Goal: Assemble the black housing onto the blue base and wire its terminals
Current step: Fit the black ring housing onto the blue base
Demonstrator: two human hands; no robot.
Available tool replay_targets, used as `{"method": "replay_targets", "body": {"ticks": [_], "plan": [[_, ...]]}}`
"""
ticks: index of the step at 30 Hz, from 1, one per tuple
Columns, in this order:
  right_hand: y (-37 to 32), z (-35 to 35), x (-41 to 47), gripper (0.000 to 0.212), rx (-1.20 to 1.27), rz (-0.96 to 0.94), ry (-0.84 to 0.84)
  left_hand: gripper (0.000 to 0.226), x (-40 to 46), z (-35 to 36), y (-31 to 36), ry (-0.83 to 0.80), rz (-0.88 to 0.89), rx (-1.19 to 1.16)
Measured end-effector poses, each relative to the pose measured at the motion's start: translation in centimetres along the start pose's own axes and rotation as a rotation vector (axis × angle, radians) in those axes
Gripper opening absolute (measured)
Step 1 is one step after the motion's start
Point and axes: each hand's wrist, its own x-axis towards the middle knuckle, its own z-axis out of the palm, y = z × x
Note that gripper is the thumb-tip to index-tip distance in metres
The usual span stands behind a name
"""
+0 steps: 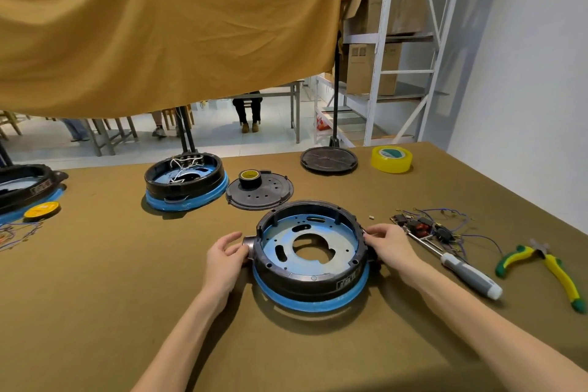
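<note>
only one view: cam on my head, looking fwd and down across the table (95, 280). wide-angle, so edges bend. it sits close above my work: both forearms come in from the bottom edge, left hand (224, 259) and right hand (389, 243) at mid-frame either side of the black housing (310, 280), which is just below centre. upper half faces a hanging yellow cloth (159, 25) w/ floor beyond under it; shelving (397, 41) and wall at right. no 2nd view to overlap.

Left-edge black-and-blue assembly (24, 189): cut off at nine o'clock.
Black ring housing's label (347, 282): blurred, unreadable.
Tangled wire bundle (426, 227): terminals too small.
</note>
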Motion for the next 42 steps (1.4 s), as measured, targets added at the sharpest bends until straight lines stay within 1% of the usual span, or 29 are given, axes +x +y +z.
{"method": "replay_targets", "body": {"ticks": [4, 8, 13, 18, 22, 24, 28, 33, 42], "plan": [[-0.1, 0.1, -0.1, 0.024, -0.041, -0.001, -0.015, 0.037, 0.3, 0.2, -0.2, 0.022, 0.020, 0.131], [-0.3, -0.2, 0.0, 0.023, -0.029, 0.006, -0.026, 0.033, 0.3, 0.9, -0.3, 0.028, 0.056, 0.153], [-0.2, -0.1, 0.2, 0.022, 0.004, 0.018, -0.022, 0.036, 0.8, 1.3, -0.1, 0.044, 0.044, 0.172], [0.2, 0.2, 0.5, 0.015, -0.006, -0.024, -0.016, 0.037, 0.9, 1.8, -0.3, 0.082, 0.114, 0.235], [0.8, 0.6, 1.0, 0.016, 0.012, -0.050, -0.012, 0.035, 1.3, 1.9, -0.7, 0.111, 0.168, 0.295], [0.9, 0.7, 1.3, 0.015, 0.013, -0.063, -0.005, 0.032, 1.9, 1.8, -0.7, 0.100, 0.161, 0.306], [1.2, 0.7, 1.7, 0.015, 0.007, -0.101, -0.012, 0.024, 2.5, 1.5, -0.9, 0.019, 0.186, 0.301], [1.3, 0.4, 1.2, 0.018, 0.029, -0.115, -0.022, 0.027, 1.7, 1.2, -1.0, 0.023, 0.240, 0.350], [1.8, -0.3, -0.3, 0.022, 0.015, -0.119, -0.041, 0.029, 0.3, 1.0, -0.6, -0.010, 0.252, 0.348]]}}
